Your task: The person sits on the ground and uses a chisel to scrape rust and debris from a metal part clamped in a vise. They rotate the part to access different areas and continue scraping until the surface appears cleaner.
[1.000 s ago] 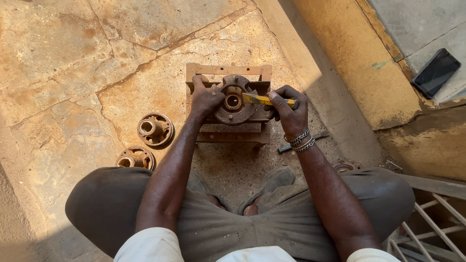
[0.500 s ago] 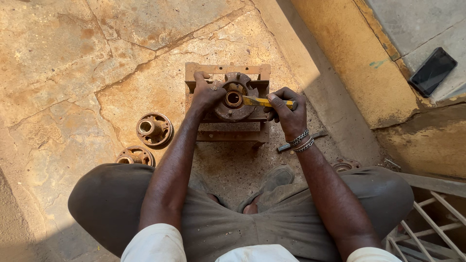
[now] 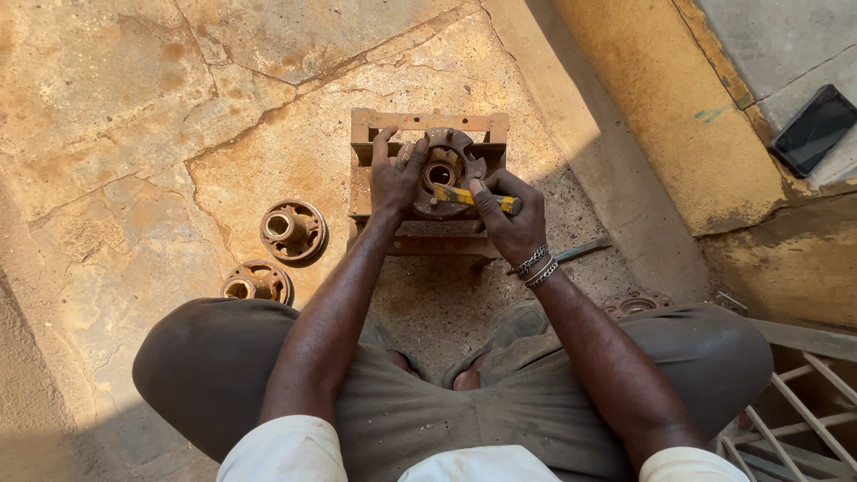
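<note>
Rusty wheel hub [image 3: 444,170]: round, flanged, open bore at centre; seated on top of a rusty metal frame stand [image 3: 428,125], near the middle of the stone floor [image 3: 134,107].

Left hand [image 3: 395,177]: fingers spread and pressed over the hub's left flange, thumb toward the bore; steadying, not clasped around anything.

Right hand [image 3: 511,212]: fingers curled tight around a yellow-handled tool [image 3: 460,195], held nearly level, tip laid at the right rim of the hub's bore. Metal bracelets [image 3: 534,266] on the wrist.

Frame stand: rectangular, open-barred, far rail bare, near rail just ahead of the knees.

Second hub [image 3: 292,228]: flat on the floor, left of the stand, apart from it. Third hub [image 3: 256,282]: nearer the left knee, just beside the second. Fourth round flanged part [image 3: 636,303]: partly hidden at the right knee.

Thin dark metal rod [image 3: 582,249]: on the floor right of the stand, passing behind the right wrist.

Dark flat phone [image 3: 814,130]: on the raised ledge at the upper right corner, well apart from the work.

Metal grille [image 3: 803,393]: lower right corner, beside the right leg.
</note>
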